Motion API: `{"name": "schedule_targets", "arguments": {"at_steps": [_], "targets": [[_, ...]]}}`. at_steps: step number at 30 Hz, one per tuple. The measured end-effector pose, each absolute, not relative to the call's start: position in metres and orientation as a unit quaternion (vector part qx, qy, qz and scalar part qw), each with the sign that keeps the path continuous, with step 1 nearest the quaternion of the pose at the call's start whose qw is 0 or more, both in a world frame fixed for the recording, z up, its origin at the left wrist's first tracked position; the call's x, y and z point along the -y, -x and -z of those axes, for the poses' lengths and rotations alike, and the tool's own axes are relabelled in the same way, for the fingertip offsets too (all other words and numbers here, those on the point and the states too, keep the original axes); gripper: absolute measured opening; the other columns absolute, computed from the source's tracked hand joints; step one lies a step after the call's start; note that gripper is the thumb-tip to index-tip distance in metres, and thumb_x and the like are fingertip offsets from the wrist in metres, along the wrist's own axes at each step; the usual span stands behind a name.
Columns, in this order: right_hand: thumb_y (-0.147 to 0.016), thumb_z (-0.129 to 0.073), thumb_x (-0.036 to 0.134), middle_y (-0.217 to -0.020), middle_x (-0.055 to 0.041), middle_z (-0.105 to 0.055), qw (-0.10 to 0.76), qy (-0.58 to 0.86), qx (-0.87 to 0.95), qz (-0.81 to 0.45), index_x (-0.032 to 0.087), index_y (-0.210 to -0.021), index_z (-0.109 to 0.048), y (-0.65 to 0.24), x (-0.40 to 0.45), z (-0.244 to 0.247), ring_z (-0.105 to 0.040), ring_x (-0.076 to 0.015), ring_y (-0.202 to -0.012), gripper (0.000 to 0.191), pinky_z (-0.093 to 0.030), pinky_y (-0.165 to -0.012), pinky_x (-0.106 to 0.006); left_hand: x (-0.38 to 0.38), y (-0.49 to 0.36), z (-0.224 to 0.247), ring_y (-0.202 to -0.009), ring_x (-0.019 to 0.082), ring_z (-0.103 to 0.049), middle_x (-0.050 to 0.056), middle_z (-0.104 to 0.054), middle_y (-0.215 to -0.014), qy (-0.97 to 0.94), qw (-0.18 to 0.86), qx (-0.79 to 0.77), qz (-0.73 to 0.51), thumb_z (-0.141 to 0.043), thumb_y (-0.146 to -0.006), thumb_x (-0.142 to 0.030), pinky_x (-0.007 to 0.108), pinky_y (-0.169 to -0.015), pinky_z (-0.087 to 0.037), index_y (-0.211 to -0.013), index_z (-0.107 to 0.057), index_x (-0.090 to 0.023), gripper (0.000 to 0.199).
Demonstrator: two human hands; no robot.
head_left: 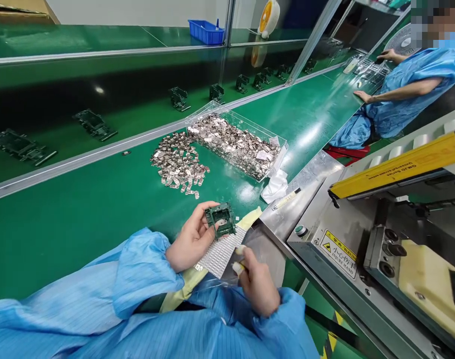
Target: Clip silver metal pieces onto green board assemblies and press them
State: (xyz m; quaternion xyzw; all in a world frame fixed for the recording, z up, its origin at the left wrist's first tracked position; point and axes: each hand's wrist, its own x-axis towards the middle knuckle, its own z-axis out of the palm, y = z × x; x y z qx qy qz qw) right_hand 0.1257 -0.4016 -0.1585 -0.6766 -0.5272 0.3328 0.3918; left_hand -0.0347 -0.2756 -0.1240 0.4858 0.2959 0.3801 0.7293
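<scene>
My left hand [192, 239] is closed round a dark green plastic housing [220, 219], squarish with an open middle, held above the front edge of the bench. A small pale metal piece shows inside it. Below it lies a sheet of small silvery rectangles in rows [223, 252], with yellow backing paper [190, 281] at its ends. My right hand [259, 279] is beside the sheet's right edge, with cream finger covers on its fingertips. Its thumb and finger are pinched together; what is between them is too small to make out.
Loose small metal parts [178, 162] lie heaped beside a clear tray [242, 117] full of the same. Several green housings [94, 123] sit along the dark conveyor strip. A white cloth [275, 187], a marker [287, 199] and a machine [362, 249] are to the right. A co-worker [410, 94] sits beyond.
</scene>
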Motion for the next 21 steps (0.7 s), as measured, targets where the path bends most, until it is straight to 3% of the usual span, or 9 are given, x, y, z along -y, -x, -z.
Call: {"name": "schedule_targets", "arguments": {"at_steps": [4,9,13,17,21], "targets": [[-0.085,-0.064,0.025,-0.061,0.0007,-0.067,0.444,0.662,0.473,-0.375,0.022,-0.076,-0.059,-0.133,0.402,0.115,-0.066,-0.0172,-0.051,0.011,-0.050,-0.047,-0.023,0.278,0.038,0.123,-0.082,0.013,-0.061,0.004,-0.062,-0.098,-0.517,0.711,-0.284,-0.384,-0.060,-0.093,-0.039,0.024,-0.074,-0.053,-0.124,-0.044,-0.022,0.039],[-0.093,-0.060,0.032,-0.091,-0.0080,-0.076,0.508,0.612,0.458,-0.397,0.022,-0.098,-0.071,-0.126,0.389,0.089,-0.073,-0.0205,-0.071,0.016,-0.061,-0.060,-0.028,0.281,0.042,0.127,-0.087,0.016,-0.060,0.006,-0.060,-0.104,-0.543,0.693,-0.278,-0.384,-0.055,-0.096,-0.038,0.027,-0.076,-0.052,-0.128,-0.043,-0.023,0.038],[-0.089,-0.065,0.025,-0.097,-0.0068,-0.073,0.530,0.633,0.472,-0.309,0.024,-0.096,-0.074,-0.116,0.371,0.093,-0.070,-0.0212,-0.089,0.012,-0.059,-0.075,-0.031,0.282,0.043,0.131,-0.087,0.016,-0.060,0.006,-0.060,-0.104,-0.548,0.687,-0.273,-0.392,-0.052,-0.097,-0.037,0.026,-0.076,-0.051,-0.130,-0.042,-0.023,0.037],[-0.083,-0.066,0.020,-0.114,-0.0072,-0.064,0.554,0.639,0.488,-0.216,0.023,-0.087,-0.072,-0.099,0.352,0.102,-0.061,-0.0235,-0.108,0.008,-0.049,-0.096,-0.039,0.284,0.043,0.132,-0.089,0.016,-0.060,0.005,-0.060,-0.102,-0.569,0.671,-0.271,-0.390,-0.049,-0.099,-0.035,0.026,-0.077,-0.051,-0.131,-0.041,-0.024,0.035],[-0.082,-0.062,0.019,-0.129,-0.0101,-0.057,0.538,0.660,0.492,-0.182,0.021,-0.089,-0.071,-0.080,0.341,0.108,-0.053,-0.0269,-0.122,0.011,-0.041,-0.105,-0.045,0.286,0.044,0.130,-0.091,0.016,-0.062,0.005,-0.062,-0.105,-0.595,0.646,-0.268,-0.397,-0.046,-0.100,-0.030,0.027,-0.080,-0.052,-0.133,-0.040,-0.025,0.034]]}}
